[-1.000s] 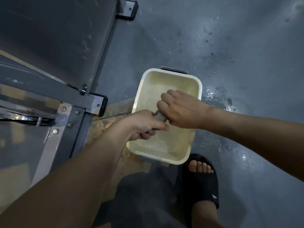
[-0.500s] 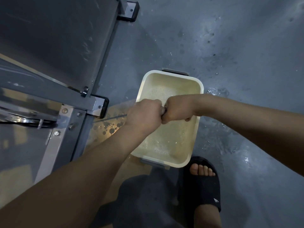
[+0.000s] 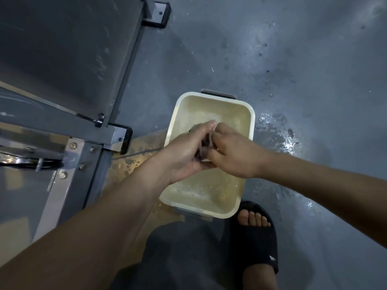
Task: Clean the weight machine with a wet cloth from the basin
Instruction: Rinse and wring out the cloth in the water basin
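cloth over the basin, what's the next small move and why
Probably one firm twist of the cloth where it is. The left hand and right hand both grip the dark wad above the basin, the skin glistens wet and the floor beside is already splashed, so drips should fall there before it goes to the machine frame.

Dim, cool light (wide-angle edge warping)

One head-worn wide-angle view, looking steeply down, close over left hand and right hand, basin mid-frame, weight machine left, floor right
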{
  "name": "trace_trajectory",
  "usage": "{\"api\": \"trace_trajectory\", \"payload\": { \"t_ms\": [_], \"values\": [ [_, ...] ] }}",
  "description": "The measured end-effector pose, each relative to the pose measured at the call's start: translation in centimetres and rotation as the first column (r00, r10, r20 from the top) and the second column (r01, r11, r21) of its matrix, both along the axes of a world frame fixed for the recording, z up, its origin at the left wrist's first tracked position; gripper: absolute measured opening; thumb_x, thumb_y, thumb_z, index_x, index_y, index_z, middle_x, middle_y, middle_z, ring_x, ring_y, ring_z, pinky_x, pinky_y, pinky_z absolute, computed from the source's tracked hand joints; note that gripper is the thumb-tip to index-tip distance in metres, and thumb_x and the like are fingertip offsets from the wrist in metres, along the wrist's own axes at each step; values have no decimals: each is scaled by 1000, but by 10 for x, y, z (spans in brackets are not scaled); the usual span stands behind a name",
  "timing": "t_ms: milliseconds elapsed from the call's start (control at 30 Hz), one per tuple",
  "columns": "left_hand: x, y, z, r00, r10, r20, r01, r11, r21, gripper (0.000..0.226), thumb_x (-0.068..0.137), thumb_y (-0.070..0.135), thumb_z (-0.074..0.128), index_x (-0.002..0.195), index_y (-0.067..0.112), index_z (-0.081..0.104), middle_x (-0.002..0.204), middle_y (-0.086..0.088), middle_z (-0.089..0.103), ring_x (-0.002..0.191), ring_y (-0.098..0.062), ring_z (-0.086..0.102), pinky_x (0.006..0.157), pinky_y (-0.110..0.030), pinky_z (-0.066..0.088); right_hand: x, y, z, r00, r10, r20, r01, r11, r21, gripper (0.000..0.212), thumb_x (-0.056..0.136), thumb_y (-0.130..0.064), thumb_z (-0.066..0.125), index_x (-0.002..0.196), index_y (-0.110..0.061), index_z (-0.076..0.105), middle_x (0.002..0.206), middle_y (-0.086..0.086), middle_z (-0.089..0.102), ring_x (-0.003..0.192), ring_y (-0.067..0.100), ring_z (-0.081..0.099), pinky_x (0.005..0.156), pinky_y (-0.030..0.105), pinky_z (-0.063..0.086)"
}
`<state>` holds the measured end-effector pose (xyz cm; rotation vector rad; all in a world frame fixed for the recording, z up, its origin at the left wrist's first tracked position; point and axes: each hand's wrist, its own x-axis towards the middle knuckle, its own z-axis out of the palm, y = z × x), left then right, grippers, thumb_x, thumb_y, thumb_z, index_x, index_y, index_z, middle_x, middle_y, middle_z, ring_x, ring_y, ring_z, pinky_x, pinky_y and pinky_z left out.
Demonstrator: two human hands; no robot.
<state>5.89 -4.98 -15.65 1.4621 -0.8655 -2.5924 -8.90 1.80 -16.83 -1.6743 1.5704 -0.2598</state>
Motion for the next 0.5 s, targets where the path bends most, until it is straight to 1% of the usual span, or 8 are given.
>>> {"api": "trace_trajectory", "payload": {
  "t_ms": [100, 167, 200, 267, 333, 367, 433, 500],
  "values": [
    [-2, 5, -6, 998, -13, 59, 11, 1000, 25, 67, 80, 45, 85, 128, 10, 55, 108, -10, 71, 88, -18, 74, 73, -36, 59, -7, 2, 14, 993, 114, 44, -118, 987, 111, 38, 85, -35, 52, 114, -12, 60, 119, 6, 47, 116, 21, 46, 104, 37, 43],
    [3, 4, -3, 998, -62, 28, 61, 997, 54, 45, 81, 42, 81, 109, 13, 62, 86, -7, 63, 70, -13, 62, 64, -28, 54, -20, -1, 21, 985, 167, 39, -171, 974, 148, 21, 90, -19, 53, 110, -14, 58, 114, 1, 44, 109, 19, 49, 100, 34, 43],
    [6, 2, -2, 994, -106, 27, 104, 993, 56, 31, 84, 37, 79, 101, 16, 64, 78, -3, 54, 63, -11, 51, 60, -24, 48, -27, -4, 22, 986, 163, 23, -164, 977, 139, 22, 92, -9, 53, 112, -15, 60, 112, 0, 45, 105, 18, 50, 96, 31, 43],
    [9, 1, -3, 975, -205, 84, 204, 979, 29, 19, 87, 20, 81, 95, 18, 63, 78, -2, 43, 59, -9, 36, 55, -22, 39, -39, -8, 19, 992, 122, -42, -120, 991, 52, 52, 91, -3, 51, 141, -17, 56, 112, -4, 45, 102, 13, 48, 89, 26, 41],
    [10, 2, -7, 940, -284, 187, 290, 957, -4, 33, 83, 6, 83, 81, 20, 53, 76, -4, 38, 56, -10, 29, 49, -23, 30, -41, -9, 16, 983, 136, -124, -152, 980, -126, 77, 86, -5, 52, 159, -24, 35, 117, -5, 44, 104, 15, 48, 86, 30, 44],
    [9, 3, -7, 919, -317, 236, 327, 945, -6, 41, 82, 4, 83, 76, 22, 46, 70, -2, 35, 54, -11, 26, 46, -23, 25, -39, -8, 12, 961, 208, -183, -245, 946, -212, 83, 82, -5, 53, 161, -24, 31, 121, -1, 46, 106, 20, 50, 83, 32, 46],
    [5, 4, -2, 875, -400, 271, 422, 906, -23, 40, 87, 5, 77, 76, 21, 42, 62, 1, 30, 51, -10, 22, 42, -22, 20, -32, -6, 4, 889, 338, -310, -431, 847, -310, 82, 82, -8, 53, 160, -21, 31, 124, 5, 51, 102, 26, 52, 83, 36, 49],
    [-1, 3, 3, 838, -445, 316, 484, 873, -54, 24, 91, 5, 68, 85, 16, 48, 59, 2, 32, 50, -9, 23, 41, -21, 17, -26, -7, -2, 854, 376, -360, -497, 795, -349, 75, 89, -13, 52, 160, -17, 29, 123, 5, 54, 97, 25, 51, 83, 41, 52]
  ]
}}
